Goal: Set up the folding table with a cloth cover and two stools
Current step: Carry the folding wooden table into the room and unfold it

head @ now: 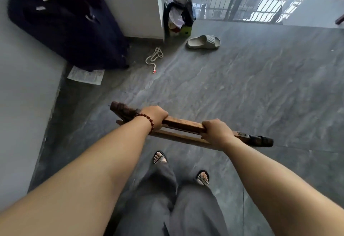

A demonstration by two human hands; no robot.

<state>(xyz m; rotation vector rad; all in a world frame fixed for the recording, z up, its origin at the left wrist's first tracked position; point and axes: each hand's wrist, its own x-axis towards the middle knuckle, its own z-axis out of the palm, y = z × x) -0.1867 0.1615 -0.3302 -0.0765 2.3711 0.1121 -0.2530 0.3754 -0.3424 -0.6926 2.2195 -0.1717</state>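
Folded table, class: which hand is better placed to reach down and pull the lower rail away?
Probably the left hand: it grips only the top rail of the folded table, with the lower rail bare just below. The right hand seems to cover both rails.

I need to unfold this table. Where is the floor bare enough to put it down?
The floor is bare ahead and to the right of the folded table, past the slipper. The left corner is crowded: dark bag, paper sheet, rope, and a heap of clothes by the white wall.
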